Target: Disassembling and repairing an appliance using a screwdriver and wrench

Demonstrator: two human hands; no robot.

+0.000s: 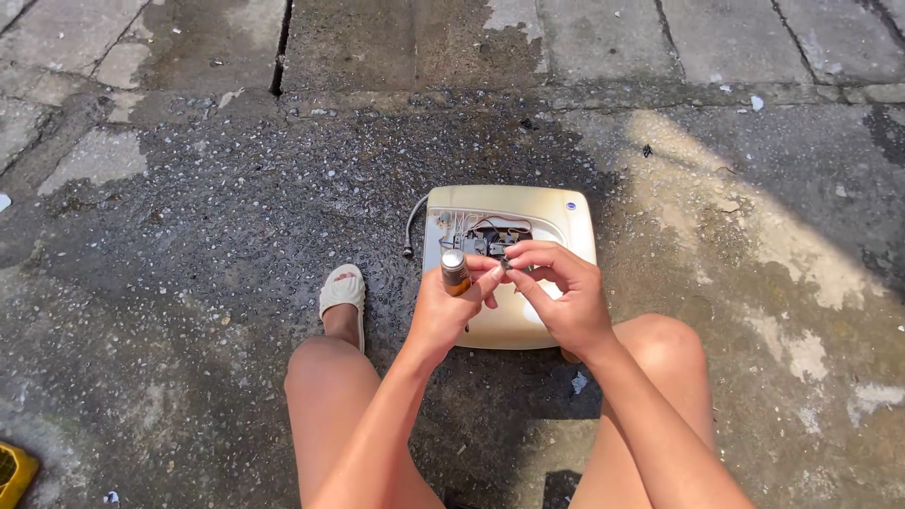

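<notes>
Your fingers on the right hand are pinched narrow around a tiny dark part, too small to tell what it is, and the left thumb and forefinger meet it from the other side. Your left hand is also wrapped shut around a small brown glass bottle with a silver metal cap, held upright near the centre of the frame.

Both hands hover just above the cream-coloured plastic appliance housing with rounded corners lying flat on the wet, dark speckled pavement. Its open window shows a black mechanism and thin wires, and a short grey cable trails off its left edge.

To do this pinch work well, keep the bottle vertical so nothing tips out, and hold the small part directly over the housing, so that if it slips it is likelier to land on pale plastic than on the gravelly ground, where you would likely lose it. Steadying your forearms against your knees should help.

Your arms come up from the bottom of the frame, with your wrists angled inward so the fingertips meet. Your left foot, in a white open-toed sandal, sits to the left of the housing. A yellow object shows at the lower left corner.
</notes>
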